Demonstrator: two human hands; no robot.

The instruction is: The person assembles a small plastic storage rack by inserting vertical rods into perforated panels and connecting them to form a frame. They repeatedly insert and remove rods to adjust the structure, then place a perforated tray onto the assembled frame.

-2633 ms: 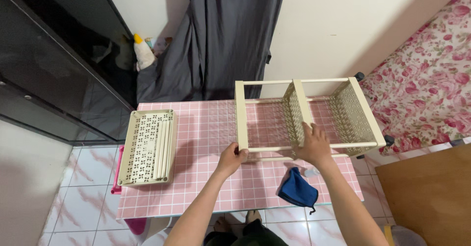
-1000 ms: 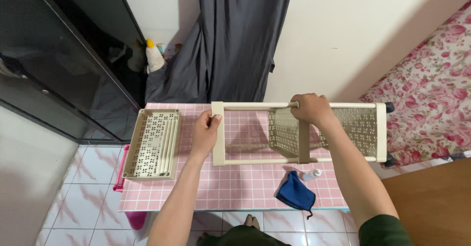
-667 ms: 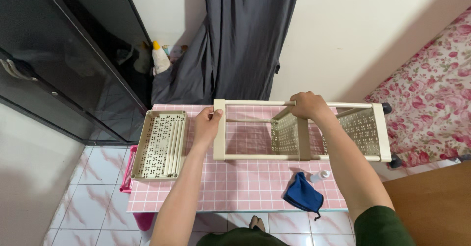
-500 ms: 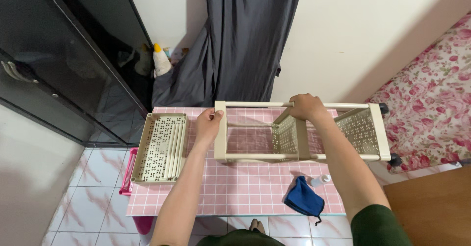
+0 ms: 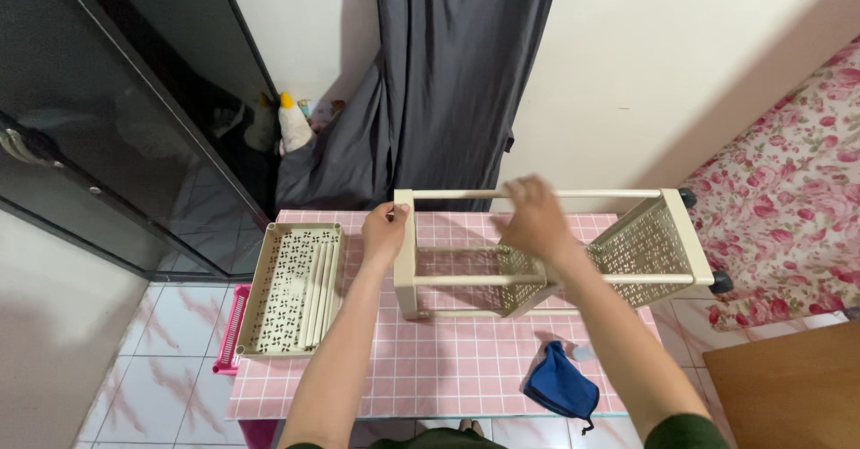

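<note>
- The cream plastic shelf frame [image 5: 546,252] lies on its side at the middle of the pink checked worktop [image 5: 421,368], its long axis running left to right across the frame; the castor end points to the right edge.
- It looks light and stiff, built of thin rails and perforated trays, so the joints may flex or pull apart; the solid corner posts and rails look like the safest places to grip.
- The left hand [image 5: 385,232] has its fingers wrapped around the left end post.
- The right hand [image 5: 535,219] is blurred over the upper rail; whether its fingers are closed cannot be told.
- A spare perforated tray [image 5: 291,288] lies at left, a blue cloth pouch [image 5: 562,386] at lower right.
</note>
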